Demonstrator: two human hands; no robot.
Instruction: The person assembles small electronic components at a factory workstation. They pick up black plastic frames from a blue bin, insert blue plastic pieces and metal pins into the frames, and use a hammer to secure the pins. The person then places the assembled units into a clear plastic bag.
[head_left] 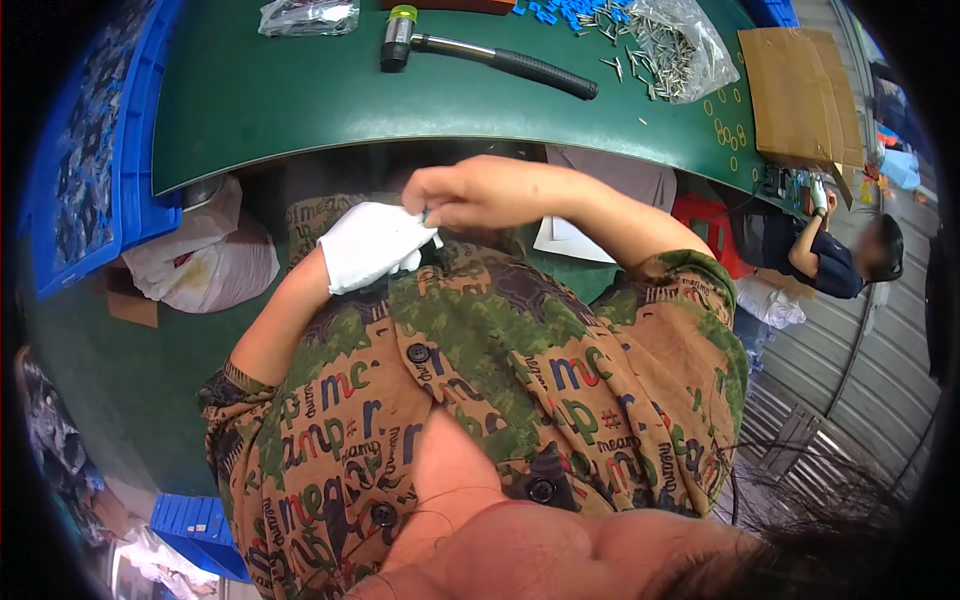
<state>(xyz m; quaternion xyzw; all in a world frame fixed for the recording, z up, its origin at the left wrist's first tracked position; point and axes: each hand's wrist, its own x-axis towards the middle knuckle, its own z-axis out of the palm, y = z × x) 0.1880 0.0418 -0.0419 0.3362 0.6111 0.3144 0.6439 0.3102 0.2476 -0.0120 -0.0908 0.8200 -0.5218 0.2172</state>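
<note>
My left hand [372, 247], in a white glove, is closed in front of my belly, its fingers curled under and mostly hidden. A small dark piece [432, 256] shows beside its fingers, too small to name. My bare right hand [470, 192] meets the left one from the right, thumb and forefinger pinched together at the glove's edge. Whatever sits in the pinch is too small and covered to make out. On the green table [300, 110] beyond my hands lies a mallet [490, 58] with a black and yellow-green head and a black grip.
Blue small parts [552, 10] and a clear bag of metal pins [680, 50] lie at the back right, near yellow rings [725, 130] and a cardboard box [800, 95]. A blue crate [130, 130] of bagged parts stands left. Another person [825, 245] works at far right.
</note>
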